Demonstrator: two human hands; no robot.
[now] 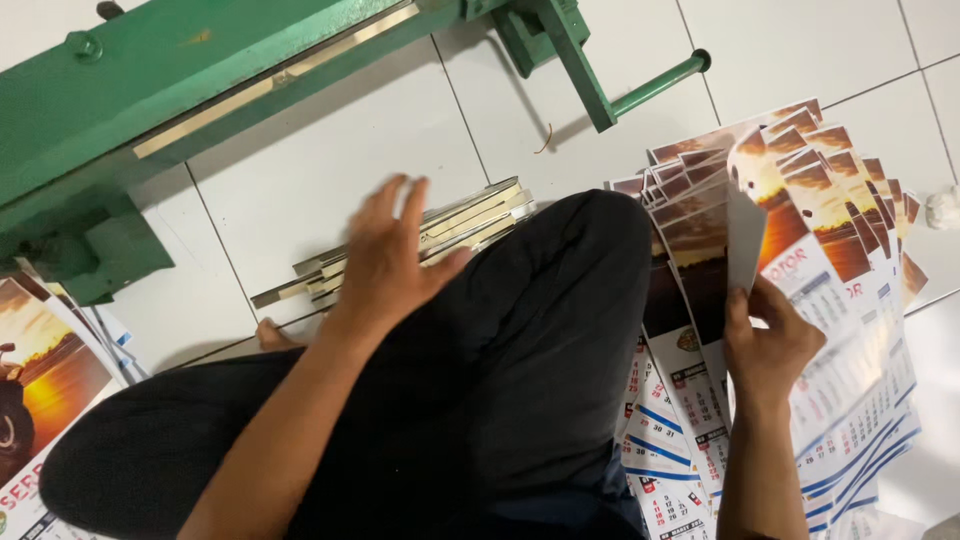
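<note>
While fanned, the glossy sunset calendar sheets point(800, 230) overlap beside metal strips point(470, 222).

Looks like a small print-finishing workshop: a green metal press machine point(150, 90) is set on the white tiled floor point(330, 170), with calendar sheets point(830, 300) and metal binding strips point(470, 225) spread around.
</note>
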